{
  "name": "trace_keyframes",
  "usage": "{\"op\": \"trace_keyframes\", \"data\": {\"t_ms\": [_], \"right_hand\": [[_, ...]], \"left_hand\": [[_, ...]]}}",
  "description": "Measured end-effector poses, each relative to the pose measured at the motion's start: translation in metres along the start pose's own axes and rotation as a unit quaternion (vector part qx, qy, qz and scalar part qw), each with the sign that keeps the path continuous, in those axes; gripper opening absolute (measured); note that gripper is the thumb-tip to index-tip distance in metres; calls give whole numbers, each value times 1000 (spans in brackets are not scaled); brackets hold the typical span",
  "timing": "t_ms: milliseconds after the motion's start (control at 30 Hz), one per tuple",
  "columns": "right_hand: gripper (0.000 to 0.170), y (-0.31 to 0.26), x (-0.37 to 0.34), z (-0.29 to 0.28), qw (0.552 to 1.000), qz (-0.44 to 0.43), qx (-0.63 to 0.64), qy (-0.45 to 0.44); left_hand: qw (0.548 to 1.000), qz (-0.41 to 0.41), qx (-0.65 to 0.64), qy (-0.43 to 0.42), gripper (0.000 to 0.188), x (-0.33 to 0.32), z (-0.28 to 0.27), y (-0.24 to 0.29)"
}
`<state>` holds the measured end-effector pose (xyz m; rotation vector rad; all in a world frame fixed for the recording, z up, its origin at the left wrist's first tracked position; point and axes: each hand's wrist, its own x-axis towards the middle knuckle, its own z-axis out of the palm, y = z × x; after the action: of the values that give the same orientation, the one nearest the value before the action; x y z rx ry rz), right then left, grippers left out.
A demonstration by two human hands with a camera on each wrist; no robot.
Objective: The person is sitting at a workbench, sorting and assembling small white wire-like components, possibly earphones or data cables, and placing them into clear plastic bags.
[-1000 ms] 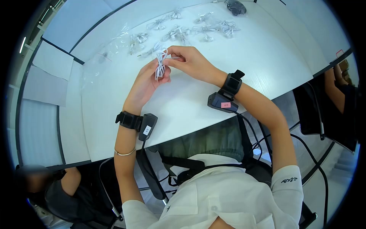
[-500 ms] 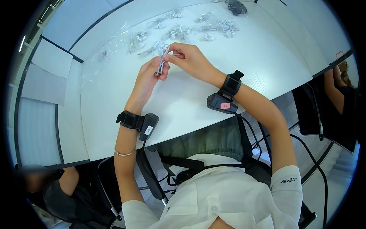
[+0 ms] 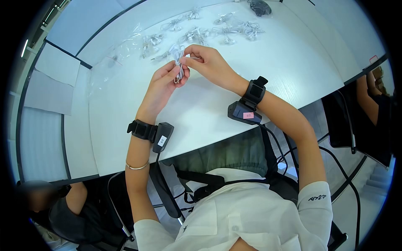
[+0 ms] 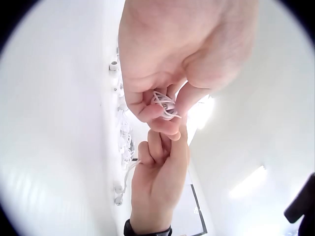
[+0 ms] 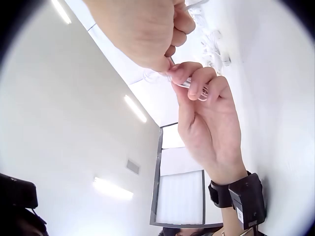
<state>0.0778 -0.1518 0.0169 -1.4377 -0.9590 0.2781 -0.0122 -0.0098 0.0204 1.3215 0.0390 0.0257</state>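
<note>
A coiled bundle of white earphone cord (image 3: pixel 178 55) is held above the table between both hands. My left hand (image 3: pixel 163 80) grips its lower loops, fingers curled round them; in the left wrist view the loops (image 4: pixel 166 104) show between thumb and fingers. At the bundle's middle, my right hand (image 3: pixel 209 63) pinches the cord with thumb and forefinger. A free length of cord (image 4: pixel 129 174) comes out of the right hand's curled fingers. Part of the bundle is hidden behind the fingers in the right wrist view.
Several more coiled white earphones (image 3: pixel 194 35) lie across the back of the white table (image 3: pixel 234 108). Clear plastic wrap (image 3: pixel 125 46) lies at the back left, a dark bagged object (image 3: pixel 260 7) at the back right. People sit at both sides.
The left fingers have closed further round the lower loops, which now show less. The right hand has moved slightly away from the body, still pinching the cord.
</note>
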Motion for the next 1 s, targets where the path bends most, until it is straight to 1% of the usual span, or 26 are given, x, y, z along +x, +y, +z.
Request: {"op": "trace_keyframes", "data": {"t_ms": [133, 233, 267, 367, 467, 567, 667, 767, 867, 967, 1000], "right_hand": [[16, 4, 2, 0, 1000, -5, 13, -17], [17, 1, 2, 0, 1000, -3, 1, -4], [17, 7, 3, 1, 1000, -9, 25, -4], [18, 10, 3, 2, 1000, -22, 19, 9], [19, 5, 1, -1, 999, -19, -34, 4], [20, 11, 3, -2, 998, -8, -54, 8], [20, 7, 4, -2, 999, -14, -43, 6], [18, 11, 5, -4, 999, 10, -46, -13], [18, 11, 5, -6, 999, 14, -48, -15], [17, 7, 5, -6, 999, -5, -38, -8], [17, 8, 5, -5, 999, -5, -35, -8]], "left_hand": [[999, -17, -21, -22, 19, 0, -6, -3], [1000, -19, -12, -1, 20, -2, -3, 0], [1000, -16, -3, 8, 21, -3, 1, 2], [999, -5, 41, 33, 24, -2, 6, 1], [992, 29, 116, 45, 27, 0, 5, -3], [990, 37, 120, 57, 28, 2, 5, -6], [994, 33, 79, 62, 27, 2, 4, -8], [993, 45, 45, 100, 27, 1, 2, -7], [991, 46, 35, 117, 28, 1, 0, -6], [991, 50, 14, 126, 28, 1, 1, -6], [992, 47, -5, 117, 27, 1, 1, -5]]}}
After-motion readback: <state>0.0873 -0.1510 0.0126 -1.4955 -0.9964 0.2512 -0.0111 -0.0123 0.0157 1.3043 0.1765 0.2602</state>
